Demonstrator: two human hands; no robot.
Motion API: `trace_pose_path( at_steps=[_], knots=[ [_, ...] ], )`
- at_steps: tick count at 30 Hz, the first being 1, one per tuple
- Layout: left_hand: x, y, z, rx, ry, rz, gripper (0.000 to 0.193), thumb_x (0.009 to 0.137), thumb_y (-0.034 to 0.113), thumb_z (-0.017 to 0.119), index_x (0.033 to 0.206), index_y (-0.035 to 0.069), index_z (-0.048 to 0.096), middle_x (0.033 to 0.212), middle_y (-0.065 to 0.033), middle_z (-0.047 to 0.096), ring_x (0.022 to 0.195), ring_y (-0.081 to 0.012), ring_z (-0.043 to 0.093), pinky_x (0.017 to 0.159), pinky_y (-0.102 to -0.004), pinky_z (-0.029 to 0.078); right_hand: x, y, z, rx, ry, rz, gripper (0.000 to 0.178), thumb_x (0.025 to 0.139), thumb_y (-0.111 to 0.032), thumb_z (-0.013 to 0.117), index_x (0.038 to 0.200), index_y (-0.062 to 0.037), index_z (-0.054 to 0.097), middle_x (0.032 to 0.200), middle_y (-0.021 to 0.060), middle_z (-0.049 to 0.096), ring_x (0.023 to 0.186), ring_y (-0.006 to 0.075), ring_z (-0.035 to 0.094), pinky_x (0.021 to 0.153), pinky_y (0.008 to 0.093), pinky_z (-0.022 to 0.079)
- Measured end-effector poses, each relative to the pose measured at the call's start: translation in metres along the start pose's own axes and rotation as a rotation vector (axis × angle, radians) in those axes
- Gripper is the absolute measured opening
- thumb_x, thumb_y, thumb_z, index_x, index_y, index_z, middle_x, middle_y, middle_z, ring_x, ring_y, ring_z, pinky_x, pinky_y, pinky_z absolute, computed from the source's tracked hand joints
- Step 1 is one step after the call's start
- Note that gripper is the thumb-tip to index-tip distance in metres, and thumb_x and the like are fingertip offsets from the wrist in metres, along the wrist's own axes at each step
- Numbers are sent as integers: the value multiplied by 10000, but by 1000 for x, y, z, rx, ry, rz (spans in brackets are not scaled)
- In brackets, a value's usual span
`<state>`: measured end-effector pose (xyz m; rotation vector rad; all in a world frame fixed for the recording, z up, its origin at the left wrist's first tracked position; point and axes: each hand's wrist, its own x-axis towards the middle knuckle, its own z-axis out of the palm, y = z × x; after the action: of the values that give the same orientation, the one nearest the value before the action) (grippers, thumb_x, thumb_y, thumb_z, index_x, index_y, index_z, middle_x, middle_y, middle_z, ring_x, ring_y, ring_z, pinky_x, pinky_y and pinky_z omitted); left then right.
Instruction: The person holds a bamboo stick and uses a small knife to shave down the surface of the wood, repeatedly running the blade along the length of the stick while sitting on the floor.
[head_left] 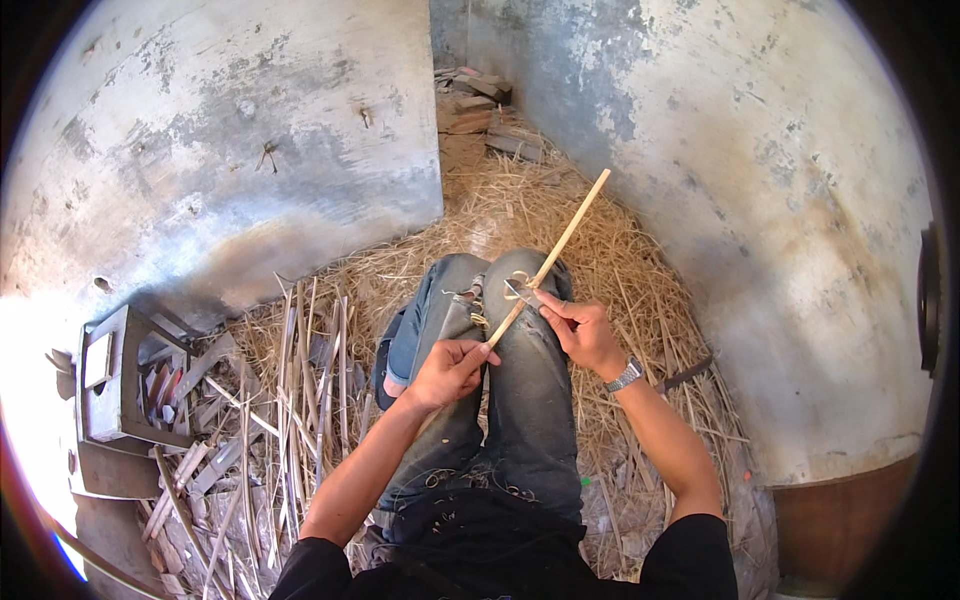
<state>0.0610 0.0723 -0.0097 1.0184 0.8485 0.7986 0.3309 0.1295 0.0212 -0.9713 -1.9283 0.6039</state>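
Head view: left forearm is slanting up and right from the lower edge; left hand [450, 372] is sitting over the thighs, fingers closing around the lower part of a pale strip [569, 229], thumb lying along it; right arm is bending at the elbow and angling up-left, a metal-band watch [627, 374] circling its wrist; right hand [584, 332] is sitting farther forward, near the knee, clamping a small blade [522, 292] between thumb and fingers, with the blade's tip pointing up-left, just at the strip.

Strip is running diagonally over the right thigh and knee, far end jutting up-right above the straw [625, 260]; it is looking straight, narrow, light yellow-tan, probably wood or bamboo; thin curled shavings [517, 277] are clustering beside the blade; exact blade contact is staying unclear at this size; more bits are lying on the worn jeans [530, 400]; long loose slats [325, 370] are lying left of the legs, near an open box-like wooden piece [110, 375]; stained walls [760, 200] are standing around.
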Motion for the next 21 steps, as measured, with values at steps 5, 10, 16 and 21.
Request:
trace_pose_path(
  at_steps=[5, 10, 16, 21],
  knots=[
    [2, 2, -4, -70, 34, 15, 383, 1142, 323, 535, 1100, -32, 670, 564, 41, 423, 433, -58, 331, 417, -264, 242, -6, -8, -8, 127, -220, -31, 309, 1027, -124, 712, 1314, -16, 740, 960, 135, 820, 714, 91, 710, 652, 271, 555],
    [0, -3, 1, 21, 70, 94, 383, 1138, 329, 548, 1077, -19, 696, 570, 45, 437, 445, -52, 368, 425, -252, 263, -7, -15, -14, 531, 41, 342, 392, 1000, -224, 768, 1314, 10, 734, 649, -8, 583, 545, 29, 495, 507, 247, 401],
    [-3, 0, 24, 320, 241, 237, 350, 1120, 306, 585, 1047, 12, 760, 613, 49, 520, 526, -27, 438, 481, -245, 318, 10, -30, 2, 10, 138, 184, 463, 853, -439, 899, 945, -8, 760, 543, -31, 509, 487, 50, 437, 471, 271, 355],
    [-2, -11, 24, 376, 291, 262, 305, 1109, 258, 602, 1031, 12, 766, 629, 51, 534, 571, -28, 454, 512, -253, 346, 24, -37, 15, -72, 70, 172, 386, 895, -359, 863, 801, -19, 706, 562, 66, 535, 504, 120, 477, 490, 322, 378]
  ],
)
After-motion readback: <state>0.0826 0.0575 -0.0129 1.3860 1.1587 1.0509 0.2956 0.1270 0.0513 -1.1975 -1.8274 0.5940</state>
